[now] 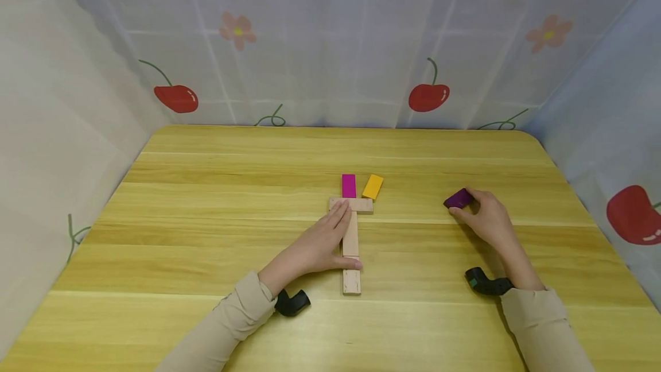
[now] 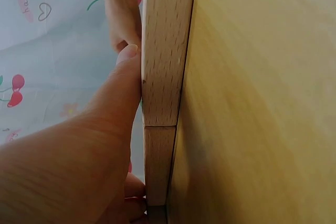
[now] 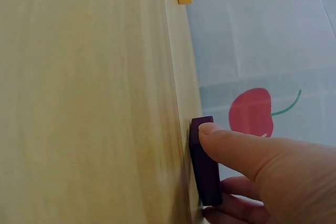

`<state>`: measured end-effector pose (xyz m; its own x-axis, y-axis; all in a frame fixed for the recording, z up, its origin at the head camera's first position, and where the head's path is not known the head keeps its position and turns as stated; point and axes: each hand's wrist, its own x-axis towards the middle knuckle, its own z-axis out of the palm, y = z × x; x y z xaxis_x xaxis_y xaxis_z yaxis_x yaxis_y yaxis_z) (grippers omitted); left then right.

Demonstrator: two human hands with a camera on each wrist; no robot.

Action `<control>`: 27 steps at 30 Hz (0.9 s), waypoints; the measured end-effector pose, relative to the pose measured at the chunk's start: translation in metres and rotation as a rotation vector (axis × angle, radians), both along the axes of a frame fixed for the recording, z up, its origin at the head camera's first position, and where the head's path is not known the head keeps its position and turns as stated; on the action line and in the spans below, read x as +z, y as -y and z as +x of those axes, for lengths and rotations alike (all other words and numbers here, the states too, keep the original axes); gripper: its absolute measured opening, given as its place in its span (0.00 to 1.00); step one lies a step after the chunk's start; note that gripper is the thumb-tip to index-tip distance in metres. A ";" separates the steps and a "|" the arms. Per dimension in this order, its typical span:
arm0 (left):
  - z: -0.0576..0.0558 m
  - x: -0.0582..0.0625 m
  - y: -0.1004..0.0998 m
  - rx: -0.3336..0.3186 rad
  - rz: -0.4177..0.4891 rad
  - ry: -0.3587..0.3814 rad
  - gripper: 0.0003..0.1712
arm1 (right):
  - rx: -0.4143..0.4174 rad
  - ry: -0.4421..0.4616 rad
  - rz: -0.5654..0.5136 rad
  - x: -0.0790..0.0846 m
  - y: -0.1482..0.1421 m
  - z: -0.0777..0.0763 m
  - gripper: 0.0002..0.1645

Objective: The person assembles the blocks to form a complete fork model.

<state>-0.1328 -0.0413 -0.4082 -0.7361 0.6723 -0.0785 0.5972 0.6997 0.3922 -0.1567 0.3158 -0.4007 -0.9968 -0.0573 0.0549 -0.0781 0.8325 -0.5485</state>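
Note:
My left hand (image 1: 321, 244) lies over a T of plain wooden blocks, its fingers straight. The fingertips rest on the crosswise block (image 1: 364, 205), and the thumb reaches across the stem where the upper stem block (image 1: 350, 237) meets the lower stem block (image 1: 352, 283). In the left wrist view these two stand end to end, the lower one (image 2: 164, 56) nearer. A magenta block (image 1: 349, 186) sits just beyond the crossbar, with a tilted yellow block (image 1: 373, 186) to its right. Farther right, my right hand (image 1: 489, 218) pinches a dark purple block (image 1: 458, 198) between thumb and fingers, close over the table.
The wood-grain table (image 1: 206, 188) ends at a pale curtain (image 1: 320, 62) printed with cherries and flowers, which also hangs at both sides. A black wrist device (image 1: 292, 303) shows below the left hand, and another black device (image 1: 485, 283) by the right wrist.

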 end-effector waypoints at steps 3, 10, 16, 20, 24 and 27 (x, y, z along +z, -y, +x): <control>0.000 0.000 0.000 -0.002 -0.003 0.001 0.65 | -0.002 -0.016 -0.046 -0.003 -0.001 -0.001 0.42; 0.000 0.000 0.000 -0.002 0.001 0.005 0.65 | -0.007 -0.067 -0.145 -0.007 0.000 -0.007 0.41; 0.000 0.000 0.001 -0.002 0.000 0.006 0.65 | 0.009 -0.075 -0.167 -0.005 0.006 -0.014 0.41; 0.000 0.000 0.001 -0.006 0.003 -0.001 0.65 | 0.043 -0.070 -0.226 -0.002 0.014 -0.020 0.41; 0.000 0.000 0.001 -0.005 0.002 0.000 0.65 | 0.123 -0.062 -0.308 0.002 0.030 -0.032 0.40; 0.000 0.000 0.001 -0.002 0.002 0.002 0.65 | 0.181 -0.040 -0.351 0.007 0.048 -0.044 0.40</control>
